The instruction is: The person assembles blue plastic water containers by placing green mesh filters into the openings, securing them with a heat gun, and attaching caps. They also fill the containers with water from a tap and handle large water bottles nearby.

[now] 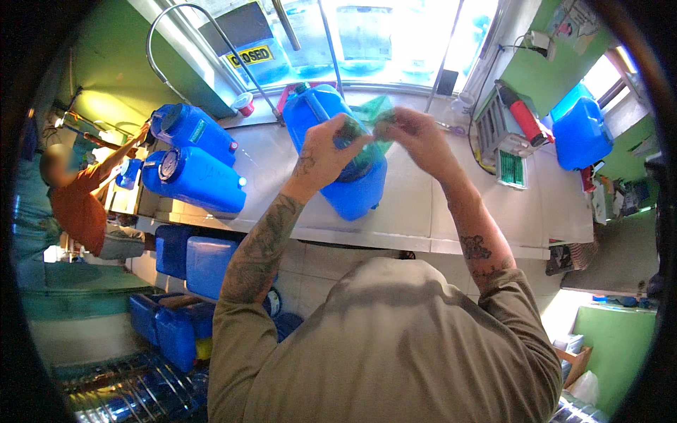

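Observation:
Both my hands are raised over the counter, pinching a thin, see-through green plastic film between them. My left hand grips its left side with thumb and fingers closed. On the other side, my right hand has its fingertips pressed together on the film. Beneath the hands a large blue plastic jug stands on the counter. Its handle shows at the far left, and my left hand and the film cover part of its top.
Two more blue jugs stand to the left, where a person in an orange shirt reaches toward them. A red tool lies on a grey rack at right. Blue containers sit below the counter. A curved metal pipe rises at the back.

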Demonstrator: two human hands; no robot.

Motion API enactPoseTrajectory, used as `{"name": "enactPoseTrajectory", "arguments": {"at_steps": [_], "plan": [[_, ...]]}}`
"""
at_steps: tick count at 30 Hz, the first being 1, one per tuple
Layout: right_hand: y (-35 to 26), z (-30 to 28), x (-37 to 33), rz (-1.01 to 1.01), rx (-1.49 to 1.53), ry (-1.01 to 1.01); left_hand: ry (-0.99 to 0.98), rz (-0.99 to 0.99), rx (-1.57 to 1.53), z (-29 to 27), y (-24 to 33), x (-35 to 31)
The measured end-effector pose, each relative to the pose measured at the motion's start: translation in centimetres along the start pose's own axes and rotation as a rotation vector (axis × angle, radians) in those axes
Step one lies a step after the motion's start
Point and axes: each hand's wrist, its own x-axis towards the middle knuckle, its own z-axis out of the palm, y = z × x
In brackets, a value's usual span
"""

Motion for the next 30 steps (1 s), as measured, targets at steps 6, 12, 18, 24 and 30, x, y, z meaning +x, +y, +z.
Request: {"name": "enactPoseTrajectory", "arguments": {"at_steps": [6, 12, 18, 24, 30], "plan": [[-2.8, -3.3, 0.7, 0.246, -0.295, -0.386, -0.042, 0.151, -0.617, -3.6, -1.1, -1.2], [-2.3, -3.1, 1.3, -0.036, -0.38, -0.445, -0.296, 0.133, -0.555, -5.7, -0.5, -2.0], [-1.2, -3.7, 1.6, -0.058, -0.627, -0.386, -0.23, 0.186, 0.266, -7.7, -0.8, -1.6], [1.2, -3.7, 2.0, -0.068, -0.704, -0.332, -0.202, 0.307, 0.34, -7.4, -3.1, -0.4], [0.8, -2.9, 2.2, -0.215, -0.689, -0.144, -0.215, 0.179, 0.178, -7.2, -3.3, 0.0]]}}
